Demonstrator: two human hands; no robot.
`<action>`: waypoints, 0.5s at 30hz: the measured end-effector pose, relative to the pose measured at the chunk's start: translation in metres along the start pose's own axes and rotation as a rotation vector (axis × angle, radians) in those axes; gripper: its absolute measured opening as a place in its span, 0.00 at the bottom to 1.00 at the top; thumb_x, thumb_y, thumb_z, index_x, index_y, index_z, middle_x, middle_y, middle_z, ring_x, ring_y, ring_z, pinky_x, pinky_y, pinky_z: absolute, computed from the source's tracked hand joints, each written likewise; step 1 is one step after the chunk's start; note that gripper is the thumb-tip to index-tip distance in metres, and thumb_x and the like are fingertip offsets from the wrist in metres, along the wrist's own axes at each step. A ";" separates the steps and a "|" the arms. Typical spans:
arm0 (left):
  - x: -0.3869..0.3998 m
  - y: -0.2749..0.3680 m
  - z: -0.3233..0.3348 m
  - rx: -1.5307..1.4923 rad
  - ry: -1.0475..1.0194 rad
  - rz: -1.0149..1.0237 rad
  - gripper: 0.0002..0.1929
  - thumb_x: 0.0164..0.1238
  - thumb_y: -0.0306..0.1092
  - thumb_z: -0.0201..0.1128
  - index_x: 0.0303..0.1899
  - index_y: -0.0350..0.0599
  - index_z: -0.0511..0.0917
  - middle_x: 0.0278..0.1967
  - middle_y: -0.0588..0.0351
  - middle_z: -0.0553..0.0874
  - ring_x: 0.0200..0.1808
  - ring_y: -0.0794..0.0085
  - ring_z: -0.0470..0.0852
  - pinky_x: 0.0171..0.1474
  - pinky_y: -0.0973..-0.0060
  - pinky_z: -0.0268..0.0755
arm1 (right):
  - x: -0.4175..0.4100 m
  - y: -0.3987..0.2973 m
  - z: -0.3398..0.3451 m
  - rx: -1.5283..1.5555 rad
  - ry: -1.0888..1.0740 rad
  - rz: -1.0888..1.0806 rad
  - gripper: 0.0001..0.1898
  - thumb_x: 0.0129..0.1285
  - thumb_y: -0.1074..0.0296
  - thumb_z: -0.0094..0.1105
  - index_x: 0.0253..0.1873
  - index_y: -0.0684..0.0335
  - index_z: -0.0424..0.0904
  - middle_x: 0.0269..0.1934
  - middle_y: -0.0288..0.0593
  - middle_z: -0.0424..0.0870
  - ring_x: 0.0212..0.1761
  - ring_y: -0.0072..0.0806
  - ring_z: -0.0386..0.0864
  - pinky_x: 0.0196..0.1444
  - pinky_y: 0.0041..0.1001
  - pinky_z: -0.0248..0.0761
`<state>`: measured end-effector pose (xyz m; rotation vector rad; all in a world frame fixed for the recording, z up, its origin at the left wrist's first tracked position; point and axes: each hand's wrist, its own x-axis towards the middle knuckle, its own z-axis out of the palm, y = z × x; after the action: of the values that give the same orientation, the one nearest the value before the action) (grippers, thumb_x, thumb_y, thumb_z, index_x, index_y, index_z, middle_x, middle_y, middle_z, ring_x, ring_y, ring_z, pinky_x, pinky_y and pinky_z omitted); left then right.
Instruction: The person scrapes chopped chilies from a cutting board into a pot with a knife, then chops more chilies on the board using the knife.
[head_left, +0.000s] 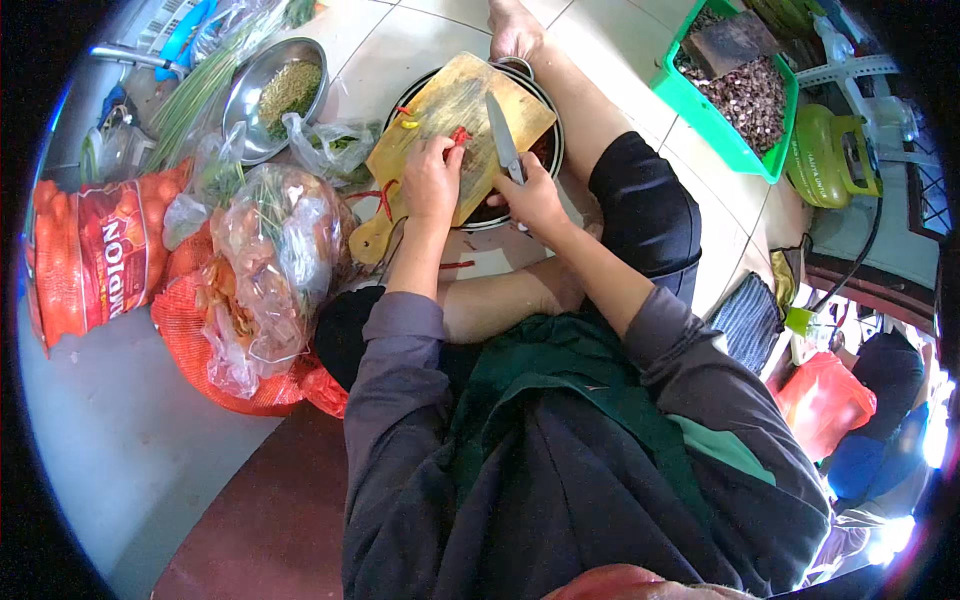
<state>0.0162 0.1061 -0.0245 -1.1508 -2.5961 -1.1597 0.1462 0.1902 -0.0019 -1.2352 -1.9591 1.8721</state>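
A wooden cutting board (517, 97) with a rounded handle lies tilted across a round metal pot (556, 154). My left hand (433, 180) rests on the board, its fingertips pinching red chili (460, 136). In my right hand (534, 193) is a kitchen knife (503, 133), its blade pointing away from me over the board and apart from the chili. Small red and yellow chili pieces (409, 122) sit near the board's left edge. Red chilies (385, 196) lie by the board handle, and another red chili (457, 264) is on the floor. The pot's contents are mostly hidden.
Left of the board are a metal bowl (241, 112) of seeds and greens, plastic bags (281, 225), lemongrass stalks (196, 94) and red mesh sacks (64, 255). A green crate (776, 161) and a gas cylinder (821, 161) stand at right. My bare foot (517, 34) is beyond the pot.
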 end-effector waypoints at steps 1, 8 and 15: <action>0.001 0.001 0.000 -0.020 0.001 0.001 0.07 0.55 0.32 0.68 0.33 0.45 0.78 0.30 0.47 0.79 0.34 0.50 0.79 0.36 0.59 0.71 | 0.004 -0.001 0.001 0.169 0.008 0.070 0.16 0.58 0.72 0.56 0.49 0.70 0.67 0.30 0.51 0.80 0.25 0.31 0.83 0.29 0.30 0.75; 0.002 0.016 0.010 -0.097 -0.024 0.057 0.08 0.55 0.32 0.68 0.34 0.45 0.77 0.30 0.48 0.79 0.34 0.52 0.78 0.37 0.60 0.71 | 0.016 0.028 -0.006 0.116 0.187 -0.036 0.16 0.58 0.72 0.56 0.50 0.70 0.68 0.26 0.45 0.79 0.28 0.29 0.83 0.34 0.29 0.74; -0.004 0.016 0.013 -0.026 0.014 0.088 0.08 0.56 0.32 0.68 0.34 0.41 0.80 0.31 0.49 0.82 0.34 0.56 0.80 0.38 0.64 0.73 | -0.011 0.010 -0.032 -0.509 0.253 -0.565 0.15 0.60 0.67 0.55 0.48 0.70 0.70 0.38 0.58 0.78 0.38 0.56 0.76 0.43 0.42 0.71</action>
<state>0.0327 0.1187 -0.0253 -1.2444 -2.4997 -1.1817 0.1779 0.2063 0.0004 -0.8209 -2.3782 0.9414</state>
